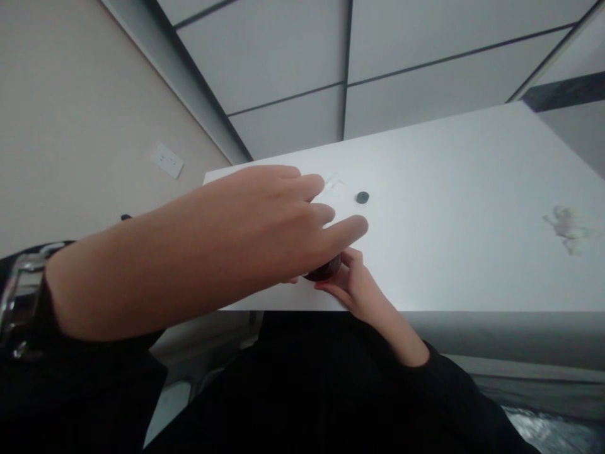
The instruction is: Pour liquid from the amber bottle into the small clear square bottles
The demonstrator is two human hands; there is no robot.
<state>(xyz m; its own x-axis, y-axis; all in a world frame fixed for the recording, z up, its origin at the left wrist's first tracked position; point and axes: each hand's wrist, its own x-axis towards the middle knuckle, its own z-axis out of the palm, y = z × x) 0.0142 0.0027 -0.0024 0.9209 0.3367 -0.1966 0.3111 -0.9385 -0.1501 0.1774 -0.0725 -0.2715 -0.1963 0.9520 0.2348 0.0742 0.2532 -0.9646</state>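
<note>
My left hand [283, 221] fills the middle of the view, back up, with its fingers bent and the index finger reaching forward. It hovers over a dark red-brown, glossy, rounded object [327, 271], mostly hidden beneath it. Whatever the left fingers hold cannot be seen. My right hand [354, 284] grips the rounded object from the right, thumb below and fingers curled around it. A small black disc [362, 197], like a cap, lies on the white table [449, 221] beyond both hands. Beside the left fingertips is a small whitish or clear piece [335, 181], too faint to make out.
A crumpled pale object [567, 227] lies toward the table's right side. White panelled cabinet doors [283, 57] stand behind the table. A wall socket [167, 160] is at the left. The table's front edge runs close to my body.
</note>
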